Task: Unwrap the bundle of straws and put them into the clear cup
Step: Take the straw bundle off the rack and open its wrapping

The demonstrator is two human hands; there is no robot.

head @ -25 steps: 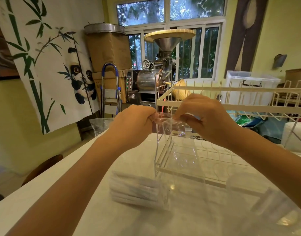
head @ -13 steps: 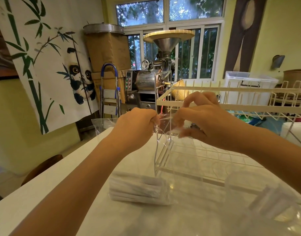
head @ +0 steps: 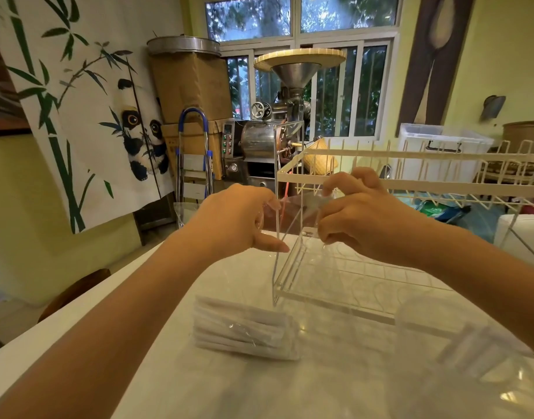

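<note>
My left hand (head: 238,222) and my right hand (head: 362,216) are raised above the table, each pinching one side of a thin clear plastic wrapper (head: 299,207) stretched between them. A bundle of white paper-sleeved straws (head: 244,331) lies flat on the white table (head: 175,382) below my hands, still partly in clear film. At the lower right stands the clear cup (head: 435,322), blurred, with white straws (head: 474,352) leaning inside it.
A clear acrylic open-sided box (head: 326,282) stands on the table just under my hands. Behind it a white wire rack (head: 411,164) runs to the right. Another clear container (head: 185,211) sits at the table's far left edge. A metal machine (head: 275,137) stands beyond the table.
My hands have drawn slightly apart and the clear wrapper is pulled wider between them. My right fingers have shifted their pinch. The straw bundle on the table has not moved.
</note>
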